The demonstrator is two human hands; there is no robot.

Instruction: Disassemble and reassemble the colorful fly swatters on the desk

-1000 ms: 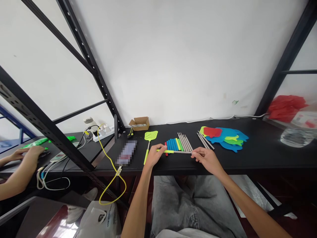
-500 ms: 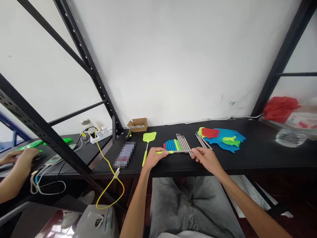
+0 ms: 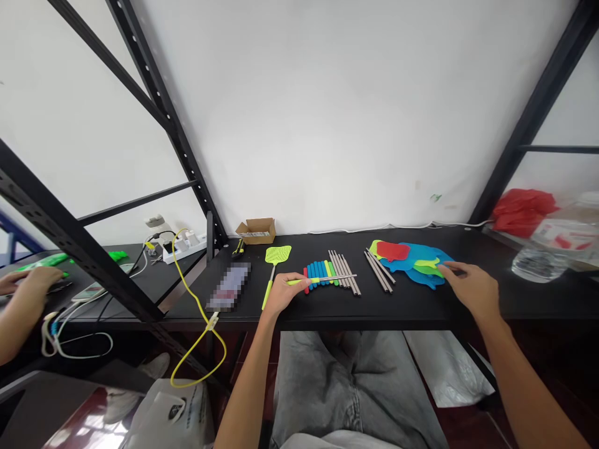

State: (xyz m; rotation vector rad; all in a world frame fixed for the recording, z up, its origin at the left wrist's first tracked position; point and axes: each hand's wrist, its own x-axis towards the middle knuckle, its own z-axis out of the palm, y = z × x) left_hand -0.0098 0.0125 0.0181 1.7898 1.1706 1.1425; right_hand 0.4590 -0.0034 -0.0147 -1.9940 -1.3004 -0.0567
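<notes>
My left hand [image 3: 286,292] is closed around a yellow-green handle [image 3: 296,282] whose thin metal rod [image 3: 344,276] points right. This rod lies over a row of blue, red and green handles [image 3: 321,272] and several grey metal tubes [image 3: 345,268]. At the right, my right hand [image 3: 472,288] has its fingers pinched at the edge of a green hand-shaped swatter head [image 3: 429,269] on top of blue swatter heads [image 3: 412,252]. A red swatter head [image 3: 393,251] lies on the same pile. A complete yellow-green fly swatter [image 3: 277,254] rests left of my left hand.
More grey tubes [image 3: 380,272] lie beside the pile. A small cardboard box [image 3: 259,231], a box cutter [image 3: 238,248] and a phone [image 3: 230,285] with a yellow cable [image 3: 194,293] are to the left. A plastic bottle [image 3: 540,265] stands far right. Another person's hand [image 3: 40,284] works at far left.
My right hand has let go of the rod's end and moved right to the swatter-head pile. My left hand keeps hold of the handle, its rod now tilted slightly upward.
</notes>
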